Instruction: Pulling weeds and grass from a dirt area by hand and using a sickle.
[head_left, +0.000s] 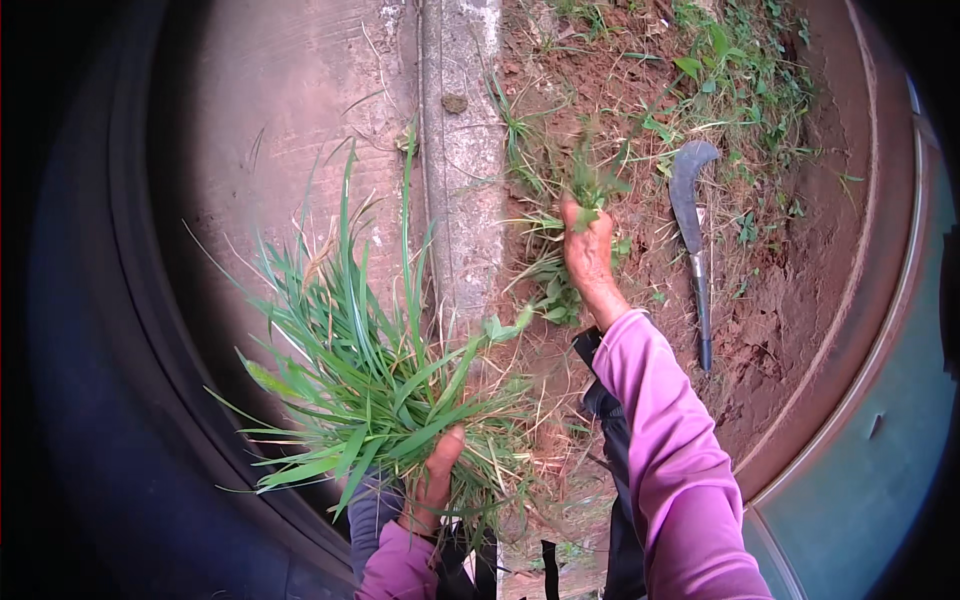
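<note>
A thick bunch of long green grass fills the lower left, and my left hand grips it near its lower end. Blades hide most of those fingers. Over the reddish soil to the right, my right hand is closed around a small tuft of grass, which looks blurred. Low leafy weeds grow just beside that wrist. To the right of it lies a billhook with a curved dark blade and a long metal handle, touched by neither hand.
A concrete kerb runs between the paved surface and the soil strip. Green weeds grow at the upper right. A brown wall with a teal panel curves along the right side.
</note>
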